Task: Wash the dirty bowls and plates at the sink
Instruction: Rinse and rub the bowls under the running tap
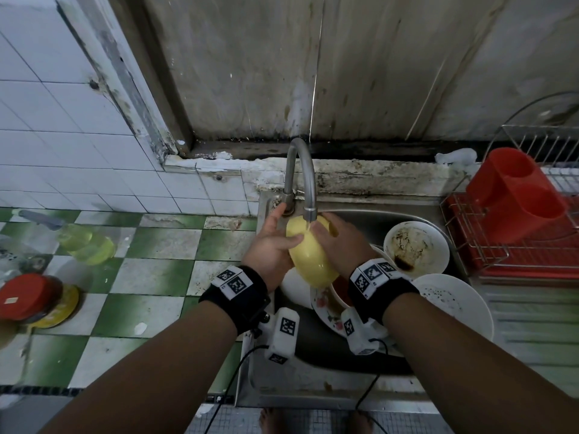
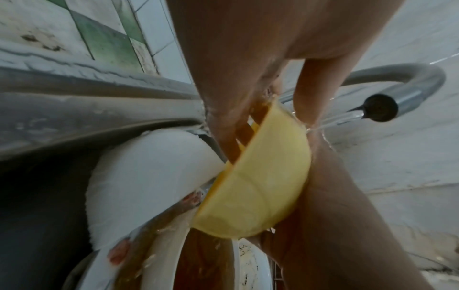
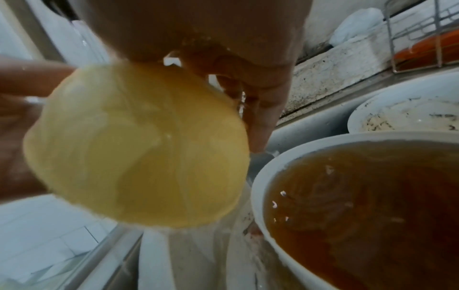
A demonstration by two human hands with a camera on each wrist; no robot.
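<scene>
Right now both hands hold a yellow bowl point(image 1: 311, 252) over the sink point(image 1: 360, 214), tilted on its side beneath the spout of the curved metal faucet point(image 1: 305, 180), with a thin stream of water running onto its upper edge. The left hand point(image 1: 271, 245) has its grip narrow on the bowl: the thumb lies across the outer wall, and the left wrist view shows the fingers point(image 2: 231, 137) reaching inside over the rim. The right hand point(image 1: 340, 242) lies against the bowl's far side, fingers curved around the wall; how tightly it grips cannot be told. Just under the bowl, inside the sink, stands a white bowl filled with brown liquid point(image 3: 360, 206), resting on a plate with a flower pattern point(image 1: 326, 308). Beside these sit a white bowl streaked with dark residue point(image 1: 415, 245) and a large white plate speckled with crumbs point(image 1: 454, 302). Right of the sink stands a wire dish rack point(image 1: 532, 195) on a red tray, holding a red plastic cutlery holder point(image 1: 517, 195). Left of the sink, on the green-and-white tiled surface point(image 1: 156, 277), lie a yellow-green bottle point(image 1: 84, 242) on its side and a jar with a red lid point(image 1: 28, 296).
</scene>
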